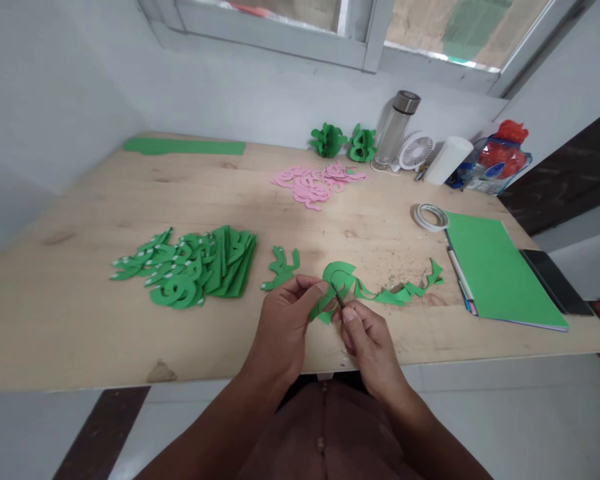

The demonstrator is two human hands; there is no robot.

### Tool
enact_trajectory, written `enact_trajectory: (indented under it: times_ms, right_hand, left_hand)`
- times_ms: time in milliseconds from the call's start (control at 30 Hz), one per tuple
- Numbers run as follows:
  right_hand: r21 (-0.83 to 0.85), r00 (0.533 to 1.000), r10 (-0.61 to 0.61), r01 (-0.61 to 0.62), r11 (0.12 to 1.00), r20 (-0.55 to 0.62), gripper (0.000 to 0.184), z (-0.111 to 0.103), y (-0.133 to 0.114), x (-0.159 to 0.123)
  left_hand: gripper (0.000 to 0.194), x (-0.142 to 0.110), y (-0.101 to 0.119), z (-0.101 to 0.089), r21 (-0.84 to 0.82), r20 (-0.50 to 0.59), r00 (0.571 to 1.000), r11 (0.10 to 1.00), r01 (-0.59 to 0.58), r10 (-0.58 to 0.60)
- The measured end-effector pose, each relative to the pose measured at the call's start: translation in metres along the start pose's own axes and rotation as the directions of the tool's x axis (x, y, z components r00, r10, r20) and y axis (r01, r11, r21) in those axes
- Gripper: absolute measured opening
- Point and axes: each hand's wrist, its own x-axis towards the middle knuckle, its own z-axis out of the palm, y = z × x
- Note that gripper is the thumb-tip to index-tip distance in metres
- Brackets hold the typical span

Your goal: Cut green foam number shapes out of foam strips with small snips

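Note:
My left hand pinches a piece of green paper between thumb and fingers, held above the table's front part. A curved outline is cut or drawn in it. My right hand is closed on small scissors, whose dark blades meet the paper; the handles are hidden by the fingers. Just beyond my left hand lies a green cut-out. Green paper scraps trail off to the right of the piece.
Left on the wooden table is a heap of green cut-outs. Pink cut-outs lie farther back. At right are green sheets, tape rolls and a phone-like dark slab. A bottle and small fan stand behind.

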Motion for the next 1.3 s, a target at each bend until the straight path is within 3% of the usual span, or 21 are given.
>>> enact_trajectory:
  times_ms: [400,700,1300]
  right_hand:
    - [0.028,1.000,-0.005,0.005,1.000,0.000,0.046,0.0006,-0.0012,-0.0014]
    - [0.014,0.999,0.013,-0.013,1.000,0.038,0.046,-0.0032,0.0010,-0.0015]
    - [0.038,1.000,0.021,-0.022,0.999,0.012,0.047,0.0007,-0.0030,-0.0024]
  left_hand:
    - [0.016,-0.0034,-0.0031,0.0015,-0.004,0.007,1.000,1.000,0.010,-0.010]
    - [0.015,0.0048,-0.0006,-0.0070,0.107,0.048,0.998,0.993,-0.055,0.050]
    - [0.016,-0.0010,-0.0001,-0.0018,0.035,0.001,1.000,0.999,-0.016,0.016]
